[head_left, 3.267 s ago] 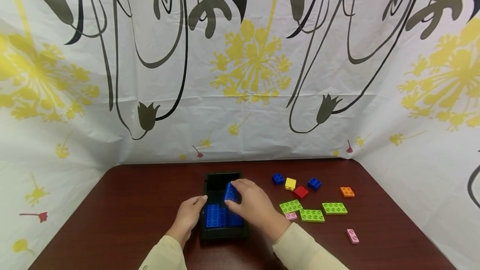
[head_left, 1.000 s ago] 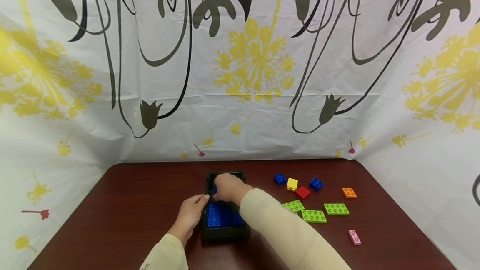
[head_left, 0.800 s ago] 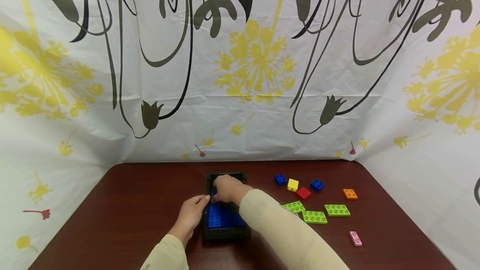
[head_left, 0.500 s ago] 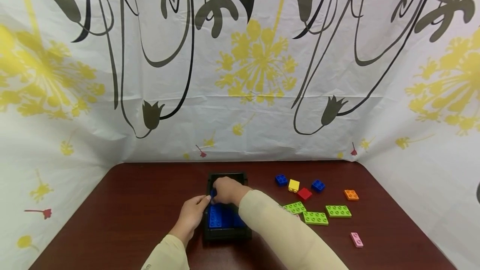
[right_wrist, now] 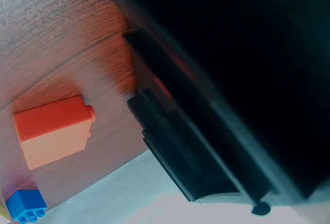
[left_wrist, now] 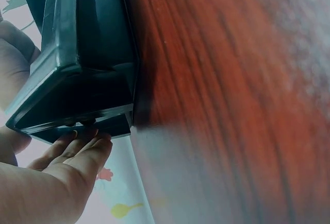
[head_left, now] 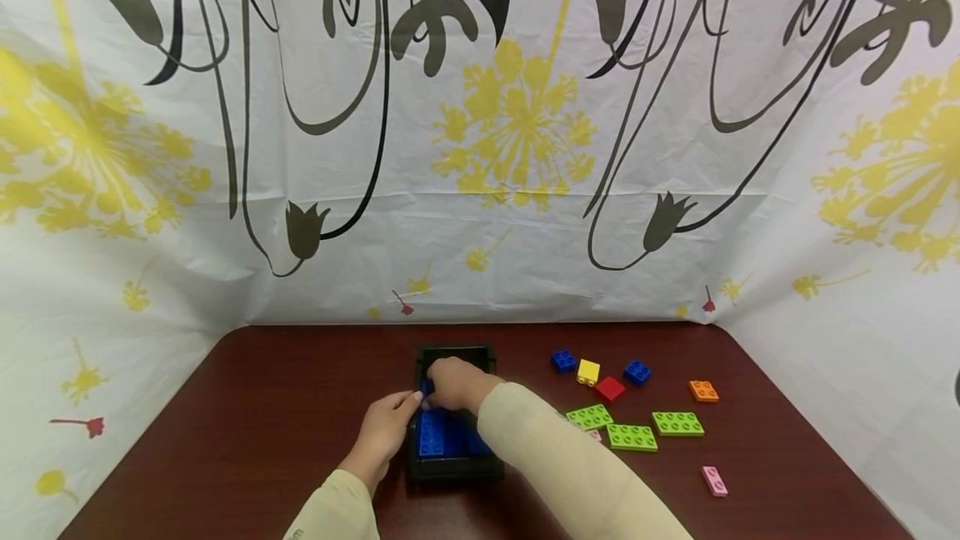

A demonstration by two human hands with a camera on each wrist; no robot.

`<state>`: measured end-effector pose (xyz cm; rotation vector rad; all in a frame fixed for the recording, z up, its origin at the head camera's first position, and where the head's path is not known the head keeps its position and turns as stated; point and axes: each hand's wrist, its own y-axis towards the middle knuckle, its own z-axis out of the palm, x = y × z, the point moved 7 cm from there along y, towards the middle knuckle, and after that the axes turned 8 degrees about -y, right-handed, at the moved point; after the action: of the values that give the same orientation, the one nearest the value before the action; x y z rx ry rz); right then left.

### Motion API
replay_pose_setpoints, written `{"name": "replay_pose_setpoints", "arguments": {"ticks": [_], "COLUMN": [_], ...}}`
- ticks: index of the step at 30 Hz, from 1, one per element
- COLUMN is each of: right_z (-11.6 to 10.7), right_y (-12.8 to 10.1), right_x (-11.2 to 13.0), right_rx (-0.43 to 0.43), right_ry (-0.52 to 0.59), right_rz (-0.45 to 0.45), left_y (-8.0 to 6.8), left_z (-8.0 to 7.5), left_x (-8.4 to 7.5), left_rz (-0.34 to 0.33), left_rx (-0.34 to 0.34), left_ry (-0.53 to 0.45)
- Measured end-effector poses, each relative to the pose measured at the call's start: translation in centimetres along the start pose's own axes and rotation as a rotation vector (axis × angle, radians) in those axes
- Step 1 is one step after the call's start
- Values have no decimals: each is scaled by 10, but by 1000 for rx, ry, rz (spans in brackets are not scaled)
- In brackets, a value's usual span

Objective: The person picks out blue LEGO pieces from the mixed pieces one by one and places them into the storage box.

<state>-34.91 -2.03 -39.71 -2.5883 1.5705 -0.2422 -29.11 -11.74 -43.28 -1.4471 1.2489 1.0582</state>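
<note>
Your right hand (head_left: 456,382) curls over a blue brick (head_left: 426,387) at the far left corner of the black tray (head_left: 450,469), low centre of the head view, fingers pinching it as far as one can tell. Your left hand (head_left: 384,432) lies with straight fingers against the tray's left wall, which matters, since a crooked press could jam the brick against the blue bricks (head_left: 442,433) already seated or skid the tray. At lower right, well apart, lie green plates (head_left: 632,435), a red brick (head_left: 610,388) and pink pieces (head_left: 714,480); your right sleeve (head_left: 555,465) crosses the tray's near right corner and hides part of it.
</note>
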Motion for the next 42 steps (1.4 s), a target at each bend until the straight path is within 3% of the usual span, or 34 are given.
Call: {"name": "replay_pose_setpoints", "arguments": {"ticks": [10, 12, 42], "right_z": [3, 3, 14], "right_y": [2, 2, 7], "right_x": [-2, -3, -5], "right_rx": [-13, -13, -31], "right_ry": [37, 51, 65], "right_rz": [-19, -25, -4], "left_y": [7, 2, 2], "left_z": [0, 0, 1], "left_x": [8, 1, 5], "left_rz": [4, 1, 7], "left_rx": [-3, 0, 2], "left_ry": [7, 5, -1]}}
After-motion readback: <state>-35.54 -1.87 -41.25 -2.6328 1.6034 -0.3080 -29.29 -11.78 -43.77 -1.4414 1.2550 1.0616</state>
